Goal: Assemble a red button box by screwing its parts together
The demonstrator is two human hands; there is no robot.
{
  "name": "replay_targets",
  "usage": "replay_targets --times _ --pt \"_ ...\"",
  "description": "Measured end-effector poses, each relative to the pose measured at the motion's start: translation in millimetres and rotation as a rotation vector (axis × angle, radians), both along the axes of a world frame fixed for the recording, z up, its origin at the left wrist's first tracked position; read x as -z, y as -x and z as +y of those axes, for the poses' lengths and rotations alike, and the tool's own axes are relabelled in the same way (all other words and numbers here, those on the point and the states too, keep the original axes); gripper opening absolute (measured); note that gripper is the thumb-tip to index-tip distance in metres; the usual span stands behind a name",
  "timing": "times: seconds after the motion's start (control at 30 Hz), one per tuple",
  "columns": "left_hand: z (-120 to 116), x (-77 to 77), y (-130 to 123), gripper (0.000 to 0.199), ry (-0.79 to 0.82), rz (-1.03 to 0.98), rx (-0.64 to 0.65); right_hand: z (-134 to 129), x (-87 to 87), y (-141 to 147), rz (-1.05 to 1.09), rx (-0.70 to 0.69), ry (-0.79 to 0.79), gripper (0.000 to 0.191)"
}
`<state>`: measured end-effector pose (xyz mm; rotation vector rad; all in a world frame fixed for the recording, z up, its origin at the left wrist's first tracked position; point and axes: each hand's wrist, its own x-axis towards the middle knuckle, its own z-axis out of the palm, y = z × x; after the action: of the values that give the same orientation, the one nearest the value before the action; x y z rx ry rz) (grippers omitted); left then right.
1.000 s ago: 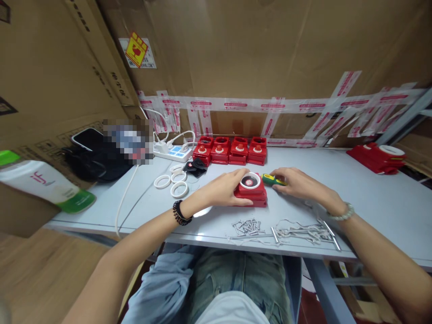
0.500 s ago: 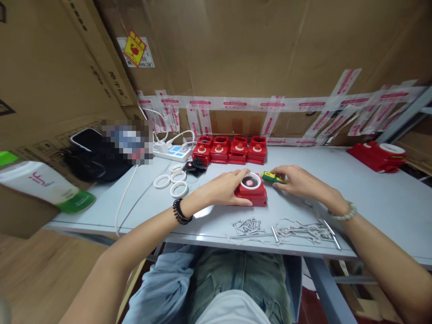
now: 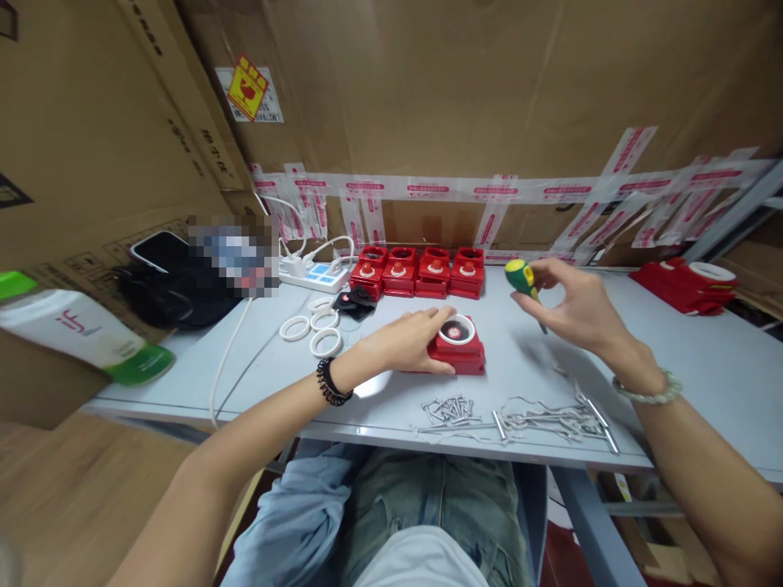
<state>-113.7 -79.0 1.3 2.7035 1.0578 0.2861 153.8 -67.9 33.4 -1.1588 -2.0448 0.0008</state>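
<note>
On the table, my left hand (image 3: 422, 338) grips a red box-shaped housing (image 3: 468, 359) from its left side. A white ring (image 3: 471, 329) sits on top of that housing, around a dark round centre. My right hand (image 3: 568, 302) is raised above the table to the right, closed on a screwdriver (image 3: 519, 277) with a green and yellow handle. The screwdriver's shaft points downward below my fingers. Nearer the front edge lie a pile of loose screws (image 3: 451, 409) and a tangle of metal rods and thin cords (image 3: 544, 420).
Several red housings (image 3: 400, 273) stand in a row at the back, beside a white power strip (image 3: 321, 275). Loose white rings (image 3: 325, 342) and a black item (image 3: 356, 303) lie left. Another red device (image 3: 685, 285) is far right. A bottle (image 3: 86, 330) leans at left.
My right hand has lifted the screwdriver up and to the right, away from the red housing, and its handle has tipped upward. My left hand has stayed on the housing.
</note>
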Motion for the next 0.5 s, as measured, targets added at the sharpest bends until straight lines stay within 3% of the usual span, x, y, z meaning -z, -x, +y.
replay_targets --times 0.1,0.2,0.37,0.5 --pt "0 0.6 0 0.077 -0.001 -0.008 -0.002 -5 -5.6 3 0.261 0.039 -0.081 0.033" --pt "1 2.0 1 0.077 -0.004 -0.028 0.007 -4 -7.8 6 0.494 0.015 -0.037 0.041" --pt "2 4.2 0 0.078 0.004 -0.042 -0.012 -5 -9.5 9 0.723 -0.073 0.207 0.039" --pt "3 4.1 0 0.077 0.014 -0.045 -0.021 -15 -8.5 15 0.761 -0.160 0.392 0.029"
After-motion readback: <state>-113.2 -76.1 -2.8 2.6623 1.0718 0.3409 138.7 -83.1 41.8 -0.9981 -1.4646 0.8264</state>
